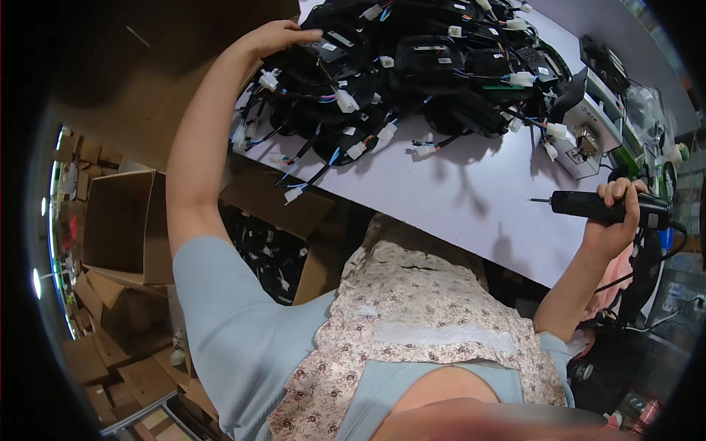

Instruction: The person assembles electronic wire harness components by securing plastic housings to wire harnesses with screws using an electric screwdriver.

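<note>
My right hand (pixel 616 213) grips a black corded electric screwdriver (pixel 588 206), its thin bit pointing left over the front right of the white table (pixel 471 209). At the far left, my left hand (pixel 278 37) reaches over a pile of black plastic housings (pixel 426 62). A finger stretches onto one labelled housing (pixel 334 50), touching its top; the other fingers partly overlap. Coloured wires with white plug connectors (pixel 346 101) trail from the housings. Some wires and a plug (pixel 293 195) hang past the table's front edge.
A white-and-grey boxy device (pixel 586 125) stands at the table's right, near a clear plastic bag (pixel 646 106). An open cardboard box (pixel 118 228) and more cartons are on the left. Below the table, a carton holds several black parts (pixel 263 253). The screwdriver's cable (pixel 680 239) loops down right.
</note>
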A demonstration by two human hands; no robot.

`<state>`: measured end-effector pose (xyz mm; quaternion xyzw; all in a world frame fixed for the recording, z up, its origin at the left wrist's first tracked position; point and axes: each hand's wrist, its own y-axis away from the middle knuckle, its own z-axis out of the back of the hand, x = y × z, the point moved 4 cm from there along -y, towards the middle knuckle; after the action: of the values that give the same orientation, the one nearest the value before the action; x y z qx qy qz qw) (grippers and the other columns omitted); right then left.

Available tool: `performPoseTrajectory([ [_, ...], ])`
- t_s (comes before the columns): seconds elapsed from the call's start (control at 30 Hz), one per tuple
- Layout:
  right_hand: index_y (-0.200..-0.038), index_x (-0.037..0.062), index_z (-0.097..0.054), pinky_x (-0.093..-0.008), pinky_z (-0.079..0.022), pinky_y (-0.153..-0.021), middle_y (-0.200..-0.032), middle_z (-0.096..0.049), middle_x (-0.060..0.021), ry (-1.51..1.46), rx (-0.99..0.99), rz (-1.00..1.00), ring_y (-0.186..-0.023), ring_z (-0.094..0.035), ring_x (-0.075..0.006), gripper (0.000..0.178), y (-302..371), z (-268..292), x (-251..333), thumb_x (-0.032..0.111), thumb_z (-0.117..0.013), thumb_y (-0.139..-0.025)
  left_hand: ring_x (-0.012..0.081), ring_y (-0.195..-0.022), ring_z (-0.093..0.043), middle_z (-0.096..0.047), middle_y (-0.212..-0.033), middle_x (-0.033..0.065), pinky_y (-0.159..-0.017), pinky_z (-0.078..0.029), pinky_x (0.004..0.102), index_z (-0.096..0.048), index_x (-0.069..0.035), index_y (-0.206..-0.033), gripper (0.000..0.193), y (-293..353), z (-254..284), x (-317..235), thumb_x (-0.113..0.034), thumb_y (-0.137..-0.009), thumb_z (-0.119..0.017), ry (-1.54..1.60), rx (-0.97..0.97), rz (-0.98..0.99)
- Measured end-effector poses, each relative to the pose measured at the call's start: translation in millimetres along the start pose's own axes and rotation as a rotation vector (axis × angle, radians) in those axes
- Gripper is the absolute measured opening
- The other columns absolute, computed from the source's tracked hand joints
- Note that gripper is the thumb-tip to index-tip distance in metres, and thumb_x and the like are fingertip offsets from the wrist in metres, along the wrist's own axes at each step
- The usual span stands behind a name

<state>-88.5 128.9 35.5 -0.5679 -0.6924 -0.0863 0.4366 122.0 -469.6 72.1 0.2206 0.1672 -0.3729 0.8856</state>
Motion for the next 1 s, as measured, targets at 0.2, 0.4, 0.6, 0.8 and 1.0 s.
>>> performPoseTrajectory([
  [0.2, -0.117, 0.0086, -0.053, -0.0342, -0.038, -0.078, -0.088, -0.054, -0.0067, 0.05, -0.054, 0.002, -0.075, -0.048, -0.0163, 0.022, 5, 13, 3, 0.008, -0.062, -0.097, 0.025, -0.126, -0.055, -0.065, -0.132, 0.0166, -0.109, -0.038, 0.0439, -0.057, -0.007, -0.144, 0.089, -2, -12, -18, -0.057, -0.076, -0.084, -0.033, 0.048, -0.005],
  [0.4, -0.118, 0.0091, -0.053, -0.0335, -0.037, -0.077, -0.089, -0.054, -0.0067, -0.023, -0.017, -0.01, -0.077, -0.047, -0.0151, 0.022, 8, 15, 4, 0.008, -0.061, -0.098, 0.0143, -0.106, -0.066, -0.07, -0.114, 0.0073, -0.092, -0.052, 0.0328, -0.065, -0.003, -0.123, 0.049, 23, 1, -38, -0.034, -0.089, -0.08, 0.356, 0.164, -0.166],
  [0.6, -0.119, 0.0123, -0.05, -0.0361, -0.038, -0.079, -0.09, -0.056, -0.0083, -0.106, 0.059, 0.041, -0.076, -0.047, -0.0167, 0.025, -2, 7, 12, 0.008, -0.061, -0.097, 0.0194, -0.104, -0.07, -0.069, -0.118, 0.012, -0.098, -0.053, 0.031, -0.053, 0.003, -0.135, 0.053, 171, -5, -113, -0.018, -0.092, -0.076, 0.831, -0.169, -0.444],
  [0.8, -0.114, 0.0113, -0.054, -0.0402, -0.041, -0.083, -0.09, -0.06, -0.01, -0.027, -0.012, 0.153, -0.079, -0.052, -0.0202, 0.02, 14, 11, 29, 0.013, -0.063, -0.096, 0.0211, -0.111, -0.065, -0.061, -0.126, 0.0139, -0.095, -0.055, 0.0316, -0.044, -0.001, -0.14, 0.069, 210, -226, -176, -0.009, -0.084, -0.083, 0.944, -0.038, -0.508],
  [1.0, -0.11, 0.0122, -0.06, -0.0378, -0.038, -0.082, -0.09, -0.06, -0.0093, 0.009, -0.028, 0.144, -0.078, -0.049, -0.0185, 0.013, 29, 17, 39, 0.012, -0.06, -0.097, 0.0275, -0.12, -0.059, -0.055, -0.13, 0.0187, -0.101, -0.05, 0.038, -0.036, -0.003, -0.148, 0.081, 194, -333, -190, -0.021, -0.085, -0.083, 0.886, -0.039, -0.411],
])
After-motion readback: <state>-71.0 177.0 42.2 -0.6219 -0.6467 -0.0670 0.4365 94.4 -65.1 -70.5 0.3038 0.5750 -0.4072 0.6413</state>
